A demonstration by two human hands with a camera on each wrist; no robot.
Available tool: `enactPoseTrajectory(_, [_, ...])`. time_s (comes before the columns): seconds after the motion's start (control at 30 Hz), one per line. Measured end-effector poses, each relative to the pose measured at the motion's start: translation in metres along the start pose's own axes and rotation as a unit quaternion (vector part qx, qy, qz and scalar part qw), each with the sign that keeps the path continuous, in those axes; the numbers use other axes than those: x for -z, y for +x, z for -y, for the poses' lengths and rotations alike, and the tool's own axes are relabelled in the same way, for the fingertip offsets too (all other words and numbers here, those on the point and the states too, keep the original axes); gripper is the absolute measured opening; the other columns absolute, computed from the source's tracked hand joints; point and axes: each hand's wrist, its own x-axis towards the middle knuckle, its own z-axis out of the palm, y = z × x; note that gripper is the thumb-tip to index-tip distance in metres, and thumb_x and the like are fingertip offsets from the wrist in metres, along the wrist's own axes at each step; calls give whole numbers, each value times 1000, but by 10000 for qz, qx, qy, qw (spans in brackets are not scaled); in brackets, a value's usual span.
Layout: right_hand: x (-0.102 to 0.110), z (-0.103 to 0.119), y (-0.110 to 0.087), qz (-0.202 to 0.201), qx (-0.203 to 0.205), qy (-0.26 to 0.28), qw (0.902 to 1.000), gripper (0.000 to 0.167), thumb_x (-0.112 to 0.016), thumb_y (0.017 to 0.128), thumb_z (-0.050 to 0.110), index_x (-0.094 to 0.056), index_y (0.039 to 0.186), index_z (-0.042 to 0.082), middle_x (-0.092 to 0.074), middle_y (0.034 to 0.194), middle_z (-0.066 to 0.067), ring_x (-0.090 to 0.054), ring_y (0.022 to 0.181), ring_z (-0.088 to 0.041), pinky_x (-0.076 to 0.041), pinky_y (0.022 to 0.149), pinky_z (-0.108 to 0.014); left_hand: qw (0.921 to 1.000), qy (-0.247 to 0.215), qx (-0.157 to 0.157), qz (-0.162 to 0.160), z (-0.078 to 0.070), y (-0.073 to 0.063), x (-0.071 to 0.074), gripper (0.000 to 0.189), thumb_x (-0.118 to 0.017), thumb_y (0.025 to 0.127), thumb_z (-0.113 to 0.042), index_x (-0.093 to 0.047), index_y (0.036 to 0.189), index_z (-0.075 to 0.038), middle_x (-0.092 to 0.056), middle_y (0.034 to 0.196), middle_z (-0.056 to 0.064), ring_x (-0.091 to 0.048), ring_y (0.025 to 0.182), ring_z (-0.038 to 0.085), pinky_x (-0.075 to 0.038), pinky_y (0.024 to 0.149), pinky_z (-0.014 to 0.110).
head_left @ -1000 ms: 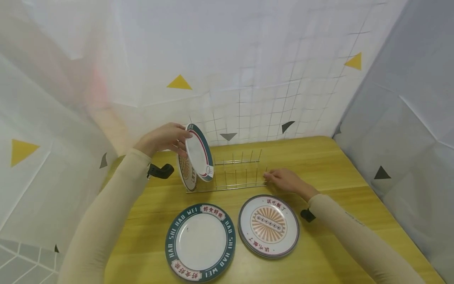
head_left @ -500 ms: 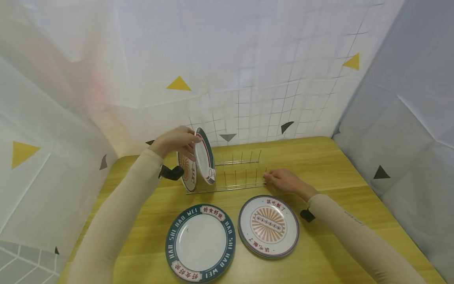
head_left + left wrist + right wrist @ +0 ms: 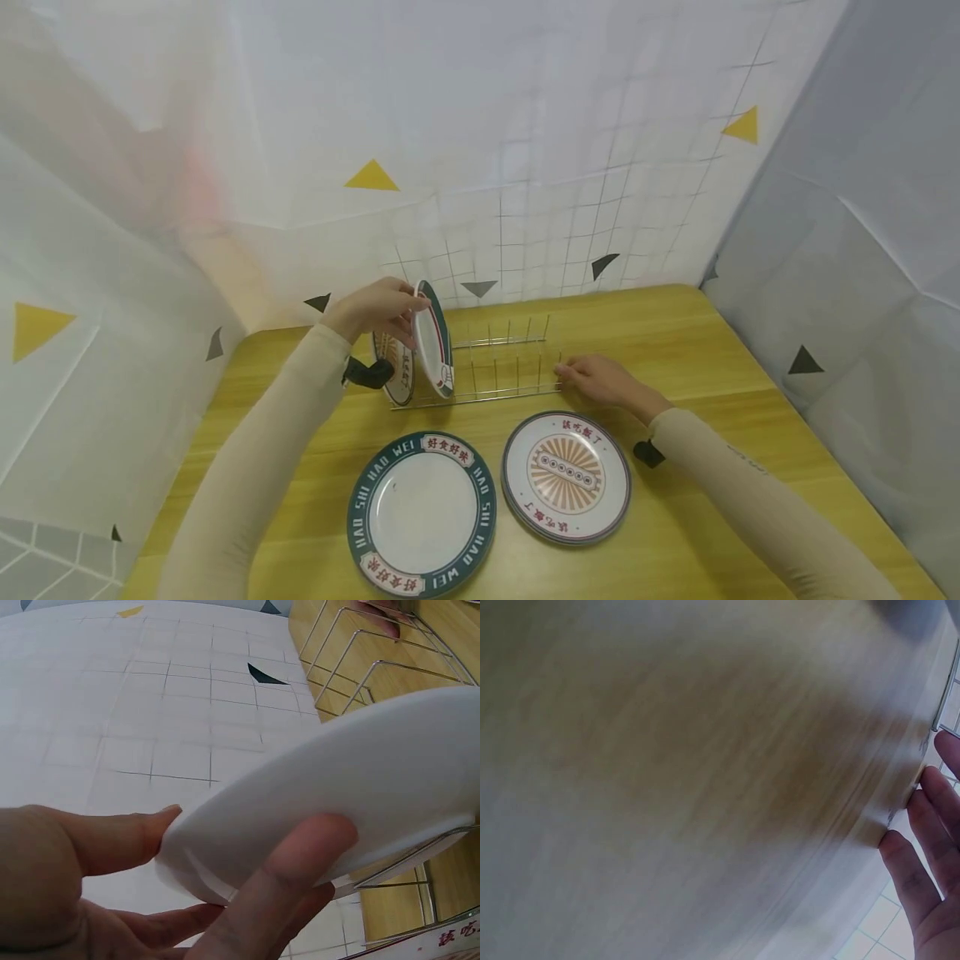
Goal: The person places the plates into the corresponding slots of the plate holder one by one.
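Note:
My left hand (image 3: 382,308) grips the upper rim of a white plate with a green border (image 3: 432,340). This plate stands on edge, slightly tilted, at the left part of a wire dish rack (image 3: 506,392). In the left wrist view its smooth white underside (image 3: 337,772) faces the camera, with the fingers wrapped about its edge. Just left of it, partly hidden by the hand, a plate with an orange sunburst (image 3: 399,375) stands in the rack. My right hand (image 3: 603,382) holds the rack's right end; in the right wrist view one fingertip meets the wire (image 3: 936,724).
A large green-rimmed plate (image 3: 422,512) lies flat in front of the rack. Beside it on the right is a stack of sunburst plates (image 3: 567,479). All rest on a yellow wooden table (image 3: 675,517), with white sheeting (image 3: 450,108) behind and at the sides.
My left hand has carried the green-bordered plate slightly right and down into the rack, turning it more edge-on. The right hand stays at the rack's end.

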Motion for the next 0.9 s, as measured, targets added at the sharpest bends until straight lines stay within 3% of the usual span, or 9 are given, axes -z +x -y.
enactPoseTrajectory(0.1, [1,2,0,17,38,25,10000,45,-40,104,46,-76,98,20,-72,109,-3,-65,107,-28,-50,95,-49,10000,36,-43,30,2,0,0,54,-46,105,-23,-29,148,4,-51,131,34,-70,82,28,-58,87,46])
enactPoseTrajectory(0.3, [5,5,-1,92,-10,106,9999,44,-41,105,43,-76,98,17,-72,107,-3,-65,106,-30,-50,96,-51,9999,81,-130,-55,3,2,-4,51,-44,105,-26,-34,145,5,-54,130,34,-71,83,28,-60,83,43])
enactPoseTrajectory(0.57, [3,4,-1,82,-47,75,9999,43,-41,104,43,-75,101,15,-72,107,-4,-65,106,-30,-50,95,-50,9995,119,-19,-288,4,-2,-14,53,-41,106,-29,-30,146,3,-50,133,32,-62,108,40,-61,81,41])
enactPoseTrajectory(0.73, [4,5,-1,35,57,22,10000,43,-42,105,40,-76,98,15,-72,107,-4,-65,106,-31,-50,95,-51,9985,12,-11,-548,5,-3,-19,59,-41,106,-32,-22,152,-1,-48,136,31,-57,116,45,-61,79,42])
enactPoseTrajectory(0.9, [4,5,-1,8,30,-18,10000,42,-42,105,41,-76,96,17,-72,105,-3,-66,103,-29,-51,93,-49,9981,-110,56,-598,6,-3,-22,61,-41,106,-34,-18,155,-6,-44,141,29,-53,122,47,-61,79,43])
